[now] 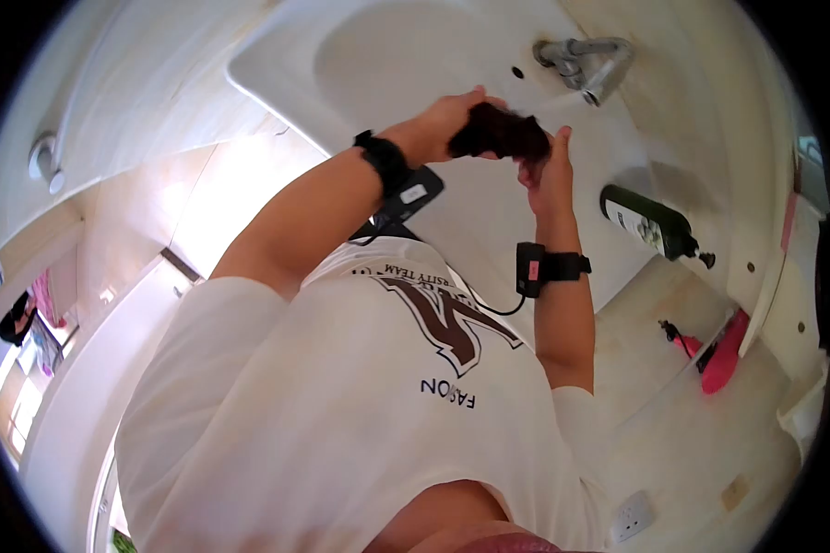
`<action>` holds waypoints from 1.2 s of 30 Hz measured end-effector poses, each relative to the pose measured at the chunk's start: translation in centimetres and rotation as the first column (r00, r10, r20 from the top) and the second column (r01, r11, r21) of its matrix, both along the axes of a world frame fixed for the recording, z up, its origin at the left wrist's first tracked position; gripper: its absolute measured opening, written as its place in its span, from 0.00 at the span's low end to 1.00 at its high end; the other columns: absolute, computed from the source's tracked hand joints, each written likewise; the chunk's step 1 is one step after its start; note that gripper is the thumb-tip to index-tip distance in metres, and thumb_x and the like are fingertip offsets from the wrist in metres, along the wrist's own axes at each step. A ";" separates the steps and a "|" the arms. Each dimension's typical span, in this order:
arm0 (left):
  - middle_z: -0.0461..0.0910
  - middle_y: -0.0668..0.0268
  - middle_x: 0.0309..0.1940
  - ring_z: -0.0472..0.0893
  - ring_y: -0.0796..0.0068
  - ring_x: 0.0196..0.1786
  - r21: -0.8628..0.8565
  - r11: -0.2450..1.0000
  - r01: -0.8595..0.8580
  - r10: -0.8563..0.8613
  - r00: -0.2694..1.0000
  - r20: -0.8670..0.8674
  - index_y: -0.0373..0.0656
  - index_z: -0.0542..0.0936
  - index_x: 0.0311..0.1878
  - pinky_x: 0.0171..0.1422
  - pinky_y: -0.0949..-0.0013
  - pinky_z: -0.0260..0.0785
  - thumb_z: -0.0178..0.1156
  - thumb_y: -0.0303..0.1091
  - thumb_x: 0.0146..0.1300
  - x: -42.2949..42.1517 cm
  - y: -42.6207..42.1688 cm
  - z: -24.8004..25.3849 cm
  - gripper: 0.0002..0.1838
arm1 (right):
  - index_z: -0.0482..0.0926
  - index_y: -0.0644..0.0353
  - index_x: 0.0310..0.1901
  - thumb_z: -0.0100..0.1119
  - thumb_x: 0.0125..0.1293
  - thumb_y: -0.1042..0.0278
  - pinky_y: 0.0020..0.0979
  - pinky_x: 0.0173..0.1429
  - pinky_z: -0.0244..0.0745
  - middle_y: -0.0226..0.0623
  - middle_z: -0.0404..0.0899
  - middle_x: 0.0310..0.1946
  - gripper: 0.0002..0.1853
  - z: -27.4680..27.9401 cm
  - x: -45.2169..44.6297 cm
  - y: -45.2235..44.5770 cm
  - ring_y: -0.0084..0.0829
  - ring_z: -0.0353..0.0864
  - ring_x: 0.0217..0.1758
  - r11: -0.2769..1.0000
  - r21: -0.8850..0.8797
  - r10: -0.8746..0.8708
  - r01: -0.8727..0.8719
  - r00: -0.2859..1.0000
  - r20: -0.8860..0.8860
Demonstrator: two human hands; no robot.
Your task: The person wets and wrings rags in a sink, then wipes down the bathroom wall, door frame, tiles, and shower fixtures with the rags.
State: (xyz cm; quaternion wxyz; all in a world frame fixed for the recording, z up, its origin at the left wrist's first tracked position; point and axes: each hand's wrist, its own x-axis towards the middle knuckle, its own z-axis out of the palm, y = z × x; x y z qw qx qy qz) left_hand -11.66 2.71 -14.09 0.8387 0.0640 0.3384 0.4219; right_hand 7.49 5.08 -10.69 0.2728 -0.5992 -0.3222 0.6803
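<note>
Over the white sink, a dark reddish-brown, soft, crumpled cloth-like piece (500,132) is stretched between my two hands; its exact kind is unclear. My left hand (447,120) is closed around its left end, with some fingers hidden behind it. At the other end, my right hand (551,175) holds it with curled fingers and the thumb pointing up. Just above and to the right is a metal faucet (595,69). A pale streak, seemingly water, runs from its spout towards the dark piece.
The white sink (378,88) has a dark drain hole beside the faucet. A dark green pump bottle (650,221) lies at an angle in view, right of my right forearm. Farther right is a pink hairdryer-like object (724,355). A wall socket (633,516) is at the bottom right.
</note>
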 end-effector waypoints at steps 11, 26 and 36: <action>0.74 0.55 0.56 0.79 0.58 0.53 -0.115 0.986 -0.117 0.129 0.986 0.104 0.44 0.70 0.62 0.54 0.57 0.78 0.43 0.31 0.69 0.6 -0.5 0.1 0.19 | 0.78 0.63 0.54 0.56 0.69 0.61 0.22 0.34 0.67 0.27 0.76 0.30 0.17 -1.1 2.9 1.9 0.19 0.71 0.28 0.991 0.131 -0.014 0.035 0.987 -0.158; 0.77 0.65 0.35 0.78 0.72 0.36 -0.002 0.999 -0.035 0.032 0.944 -0.328 0.43 0.76 0.42 0.41 0.67 0.73 0.53 0.44 0.69 5.0 2.2 -0.4 0.14 | 0.68 0.59 0.63 0.43 0.74 0.47 0.44 0.71 0.60 0.36 0.68 0.64 0.26 -3.3 0.0 -0.2 0.37 0.65 0.68 0.971 -0.149 -0.234 0.186 0.867 -0.440; 0.79 0.64 0.36 0.80 0.71 0.34 -0.049 0.992 -0.113 0.113 0.994 0.002 0.41 0.75 0.42 0.43 0.67 0.78 0.56 0.35 0.66 3.0 2.9 -1.5 0.07 | 0.66 0.63 0.65 0.51 0.72 0.58 0.42 0.72 0.58 0.39 0.66 0.67 0.25 -1.9 3.4 4.5 0.40 0.64 0.69 0.935 0.083 -0.302 0.344 0.898 -0.318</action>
